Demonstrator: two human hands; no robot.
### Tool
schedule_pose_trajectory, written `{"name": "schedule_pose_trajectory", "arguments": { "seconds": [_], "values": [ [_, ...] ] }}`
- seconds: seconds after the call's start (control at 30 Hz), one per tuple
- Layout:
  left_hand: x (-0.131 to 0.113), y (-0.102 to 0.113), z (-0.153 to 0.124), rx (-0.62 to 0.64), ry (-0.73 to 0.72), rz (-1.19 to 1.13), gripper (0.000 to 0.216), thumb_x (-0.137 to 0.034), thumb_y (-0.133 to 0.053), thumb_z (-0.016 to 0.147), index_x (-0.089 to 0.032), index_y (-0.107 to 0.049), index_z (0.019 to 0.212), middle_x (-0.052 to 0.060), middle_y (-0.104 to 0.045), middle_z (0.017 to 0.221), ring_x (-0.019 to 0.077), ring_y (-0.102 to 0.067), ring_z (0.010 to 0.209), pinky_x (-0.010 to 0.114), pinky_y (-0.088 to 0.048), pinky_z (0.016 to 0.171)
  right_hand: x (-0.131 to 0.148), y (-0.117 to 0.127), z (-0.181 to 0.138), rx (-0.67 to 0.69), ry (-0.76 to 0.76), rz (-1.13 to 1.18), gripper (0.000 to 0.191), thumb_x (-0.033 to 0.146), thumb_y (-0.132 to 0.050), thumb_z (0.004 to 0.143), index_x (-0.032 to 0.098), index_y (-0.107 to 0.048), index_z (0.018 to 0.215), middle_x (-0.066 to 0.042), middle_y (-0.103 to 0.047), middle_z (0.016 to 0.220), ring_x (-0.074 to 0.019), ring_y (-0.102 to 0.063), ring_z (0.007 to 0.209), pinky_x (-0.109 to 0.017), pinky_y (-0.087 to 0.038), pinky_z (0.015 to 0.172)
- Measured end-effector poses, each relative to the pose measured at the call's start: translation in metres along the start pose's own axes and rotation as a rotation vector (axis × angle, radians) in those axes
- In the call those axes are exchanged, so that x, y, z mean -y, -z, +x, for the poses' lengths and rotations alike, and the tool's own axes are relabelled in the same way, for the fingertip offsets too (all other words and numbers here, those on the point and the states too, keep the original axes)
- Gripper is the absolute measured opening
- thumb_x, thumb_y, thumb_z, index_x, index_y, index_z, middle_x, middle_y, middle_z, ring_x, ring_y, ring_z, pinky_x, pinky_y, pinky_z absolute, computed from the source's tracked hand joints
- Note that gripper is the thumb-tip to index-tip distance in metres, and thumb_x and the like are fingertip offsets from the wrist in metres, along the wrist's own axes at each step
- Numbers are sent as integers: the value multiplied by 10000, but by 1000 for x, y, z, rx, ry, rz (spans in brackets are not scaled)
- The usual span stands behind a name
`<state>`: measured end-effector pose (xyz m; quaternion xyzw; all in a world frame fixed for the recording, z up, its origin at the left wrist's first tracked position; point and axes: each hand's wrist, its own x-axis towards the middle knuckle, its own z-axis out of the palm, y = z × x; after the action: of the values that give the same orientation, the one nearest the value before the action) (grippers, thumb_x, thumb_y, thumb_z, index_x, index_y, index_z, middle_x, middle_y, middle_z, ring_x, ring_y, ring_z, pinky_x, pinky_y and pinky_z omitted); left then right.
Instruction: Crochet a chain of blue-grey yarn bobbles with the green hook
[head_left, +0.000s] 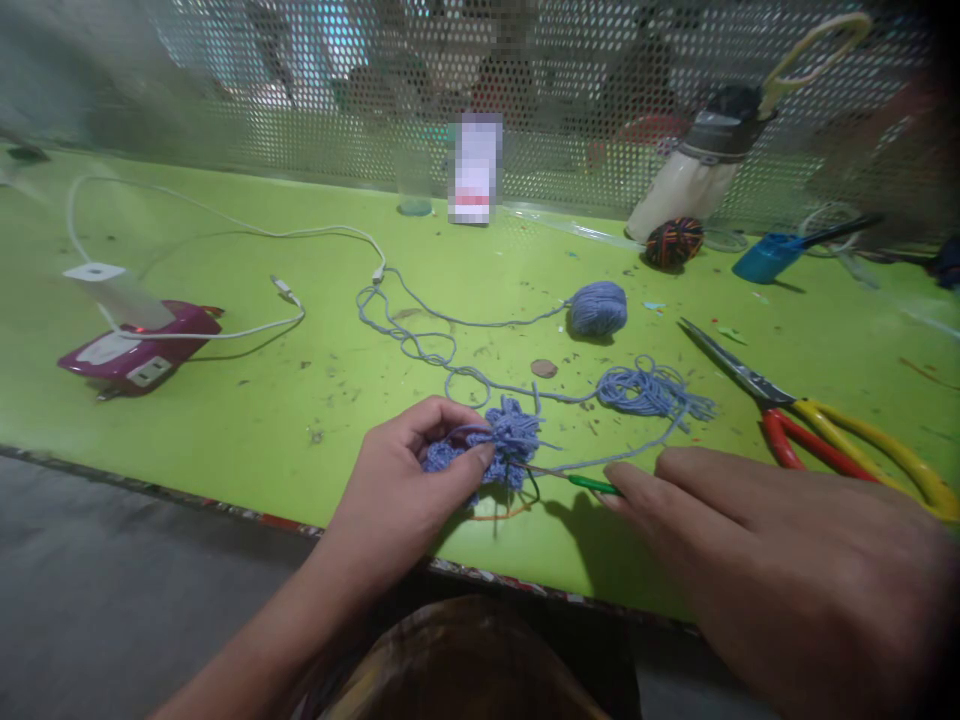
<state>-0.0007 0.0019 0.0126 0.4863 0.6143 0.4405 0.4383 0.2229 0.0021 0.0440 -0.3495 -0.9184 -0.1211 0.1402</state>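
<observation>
A blue-violet crochet piece (514, 430) with ruffled edges is pinched between the thumb and fingers of my left hand (427, 460), close to the table's front edge. My right hand (750, 550) grips a crochet hook (592, 484) by its green handle. The hook's thin shaft reaches left to the crochet piece; its tip is hidden in the yarn. Loose blue yarn (649, 388) lies in a tangled bundle beyond my right hand. From a small ball of blue yarn (598, 309), a strand loops leftward across the table.
Scissors (772, 395) with red and yellow handles lie at right. A dark multicoloured yarn ball (674, 243), a bottle (694, 170) and a blue container (769, 258) stand behind. At left are a purple power adapter (180, 335) and white cable (262, 232). Perforated metal (555, 120) borders the green table (247, 440).
</observation>
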Motion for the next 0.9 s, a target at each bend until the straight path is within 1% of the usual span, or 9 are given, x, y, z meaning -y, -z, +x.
{"name": "schedule_pose_trajectory", "arguments": {
  "seconds": [0.13,0.3,0.5,0.6,0.7,0.77,0.83,0.9],
  "values": [
    [1,0,0,-5,10,-12,81,-229,-712,724,-197,-678,790,-16,-677,751,141,-612,726,248,-469,699,1,0,-2,-8,-16,26,190,168,-464,908,197,-586,766,0,-471,620,-136,-425,548,-304,-225,543],
    [2,0,1,-15,24,-34,82,-226,-721,708,-199,-676,771,-22,-675,733,132,-608,707,232,-462,666,4,-6,-3,-40,-41,14,245,184,-455,923,198,-566,705,2,-435,580,-142,-416,556,-309,-224,546],
    [0,0,1,-19,33,-26,76,-228,-713,715,-197,-678,775,-13,-679,742,136,-606,706,230,-451,637,7,-6,-7,-76,-23,49,216,176,-452,940,188,-630,818,-2,-475,587,-144,-443,573,-301,-248,549],
    [-1,1,0,-15,44,-27,85,-232,-716,716,-194,-682,784,-12,-678,736,135,-602,696,230,-448,629,9,-7,-6,-64,-31,30,233,188,-459,942,191,-631,784,-2,-474,571,-144,-450,566,-301,-255,544],
    [-3,0,-1,-7,57,-30,94,-240,-719,712,-187,-687,783,-9,-674,724,139,-596,681,234,-441,609,9,-8,-4,-70,-82,-8,260,182,-453,939,191,-618,737,-7,-475,575,-147,-456,569,-303,-261,545],
    [-4,-2,-2,-23,64,-44,85,-233,-716,711,-184,-690,776,-10,-672,718,136,-589,671,231,-432,596,9,-8,-3,-74,-89,-1,240,154,-462,925,187,-621,748,-8,-486,596,-146,-456,576,-302,-264,551],
    [-5,-4,-3,-55,72,-67,68,-219,-714,708,-183,-689,760,-14,-669,709,130,-580,656,226,-422,584,9,-6,-3,-74,-58,26,193,119,-482,898,177,-637,800,-6,-490,620,-143,-452,583,-302,-265,558],
    [-6,-6,-4,-80,74,-81,59,-213,-713,704,-181,-690,749,-14,-669,703,128,-574,640,225,-418,575,8,-4,-3,-73,-31,40,176,100,-490,877,169,-643,826,1,-461,614,-142,-430,572,-308,-247,557]
  ]
}}
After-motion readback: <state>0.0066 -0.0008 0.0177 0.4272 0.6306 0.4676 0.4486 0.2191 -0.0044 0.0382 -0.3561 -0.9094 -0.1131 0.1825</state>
